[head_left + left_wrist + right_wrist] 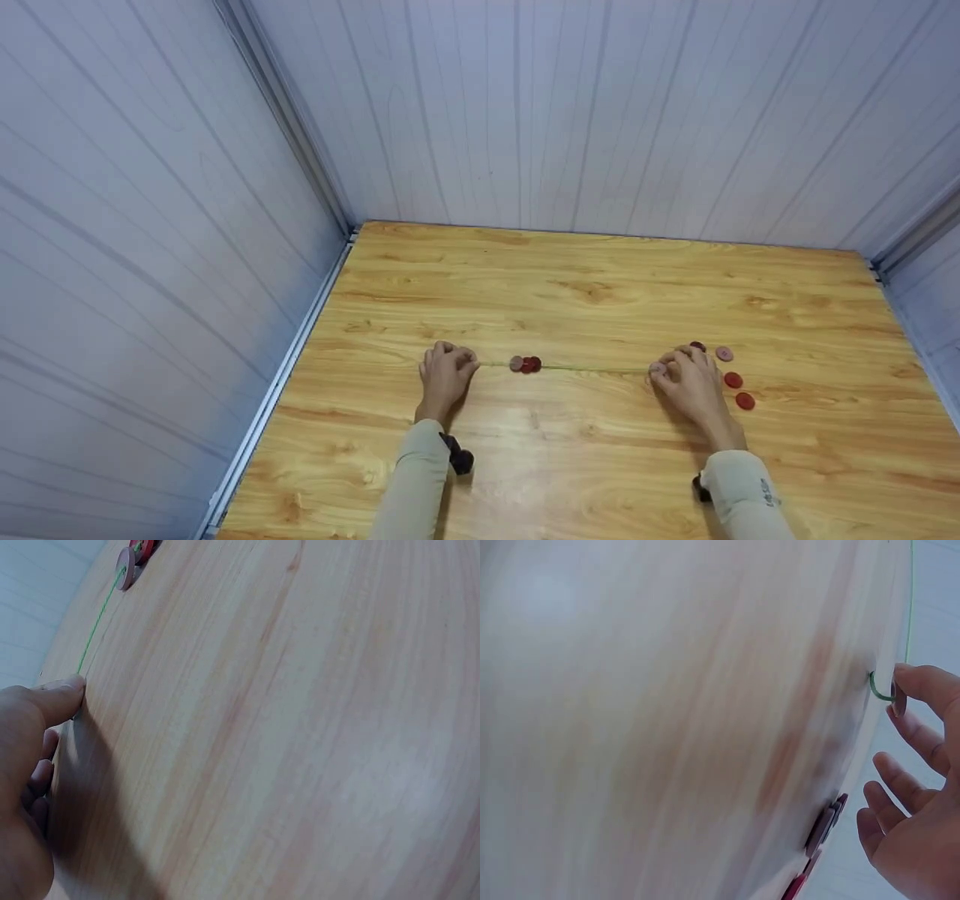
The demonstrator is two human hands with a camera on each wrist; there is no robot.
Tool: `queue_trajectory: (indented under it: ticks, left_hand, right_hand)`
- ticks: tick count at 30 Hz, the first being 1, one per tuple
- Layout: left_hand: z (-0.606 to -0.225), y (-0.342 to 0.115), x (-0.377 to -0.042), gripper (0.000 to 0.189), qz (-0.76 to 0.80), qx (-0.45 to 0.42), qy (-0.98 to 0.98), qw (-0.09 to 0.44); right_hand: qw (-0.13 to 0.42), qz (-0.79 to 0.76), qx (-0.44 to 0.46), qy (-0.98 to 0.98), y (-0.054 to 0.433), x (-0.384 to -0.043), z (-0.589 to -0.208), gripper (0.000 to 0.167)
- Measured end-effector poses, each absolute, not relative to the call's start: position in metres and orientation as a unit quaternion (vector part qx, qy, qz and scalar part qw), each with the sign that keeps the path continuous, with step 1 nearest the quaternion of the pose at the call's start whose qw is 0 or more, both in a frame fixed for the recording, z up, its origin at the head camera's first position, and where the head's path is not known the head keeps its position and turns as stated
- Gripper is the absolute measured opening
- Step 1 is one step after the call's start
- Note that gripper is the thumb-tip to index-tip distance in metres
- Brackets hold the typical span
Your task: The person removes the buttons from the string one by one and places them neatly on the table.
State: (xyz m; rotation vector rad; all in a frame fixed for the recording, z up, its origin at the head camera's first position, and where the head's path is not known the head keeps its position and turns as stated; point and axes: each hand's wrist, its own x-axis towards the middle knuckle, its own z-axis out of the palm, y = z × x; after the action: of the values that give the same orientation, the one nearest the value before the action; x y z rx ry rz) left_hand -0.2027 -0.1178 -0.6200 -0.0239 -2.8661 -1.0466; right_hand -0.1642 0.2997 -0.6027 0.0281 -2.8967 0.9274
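Hands point(446, 381) point(691, 388) pinch a green string point(95, 627) and a button point(657, 368), partly covering both.

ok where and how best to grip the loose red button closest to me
Probably pinch the red button by opposite sides of its rim, coming from above and the right: it looks flat, with bare table to its right and the right hand to its left.

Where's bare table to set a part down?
Free: tabletop between the green string and back wall; also between the sleeves. Crowded: around the right hand and loose buttons, and along the string near the threaded buttons.
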Motion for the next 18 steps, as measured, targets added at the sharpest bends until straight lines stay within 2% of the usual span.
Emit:
queue_trajectory:
  ticks: [18]
  left_hand:
    - [-0.62,-0.118,-0.203,0.009,-0.338,-0.003,-0.94,0.047]
  right_hand:
    - [0.039,0.29,-0.007,-0.956,0.322,-0.158,-0.597,0.029]
